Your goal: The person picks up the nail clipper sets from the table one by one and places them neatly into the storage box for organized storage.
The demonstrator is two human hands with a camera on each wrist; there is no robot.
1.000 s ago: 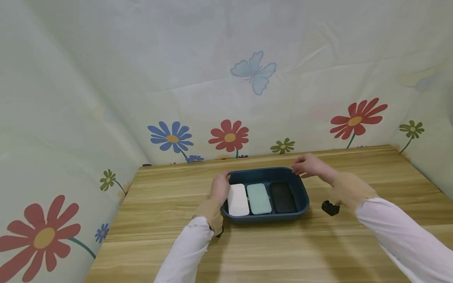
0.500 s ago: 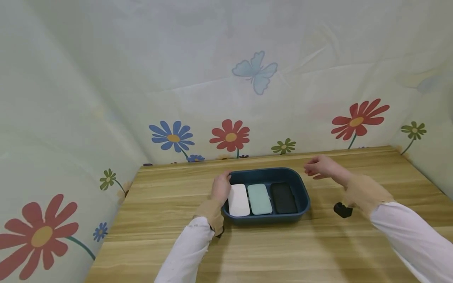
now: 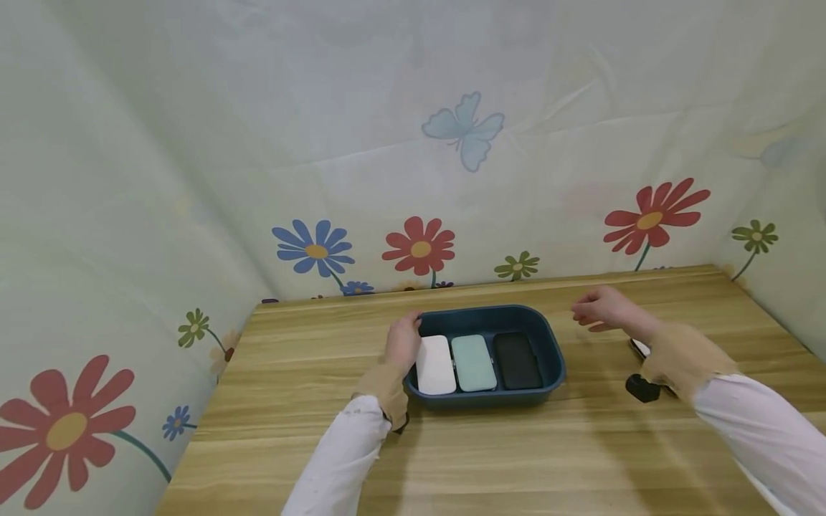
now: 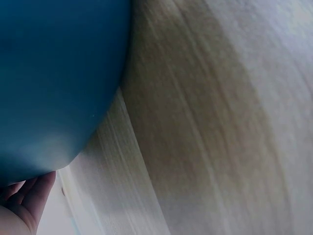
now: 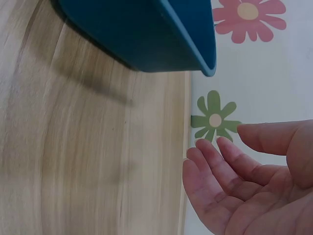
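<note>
A deep blue rectangular plastic bin (image 3: 487,401) stands on the table. Side by side in it lie three flat, round-cornered slabs: a white one (image 3: 435,365), a pale mint one (image 3: 474,362) and a black one (image 3: 519,360). My left hand (image 3: 403,340) grips the bin's rim at the back left corner; in the left wrist view its fingers (image 4: 41,191) lie against the outer wall. Right of the bin, apart from it, my right hand (image 3: 605,308) is in the air. The right wrist view shows that palm (image 5: 254,196) holding nothing, fingers loosely bent.
Under my right wrist, a flat object (image 3: 639,347) with a light top and dark edge shows in part on the wooden table (image 3: 290,401). A small black device (image 3: 642,388) sits at that wrist. Behind the table hangs a flower-printed cloth (image 3: 361,172).
My right hand has left the bin's back right corner and moved right. That uncovers part of the flat object by the wrist. The left hand and bin stay in place.
</note>
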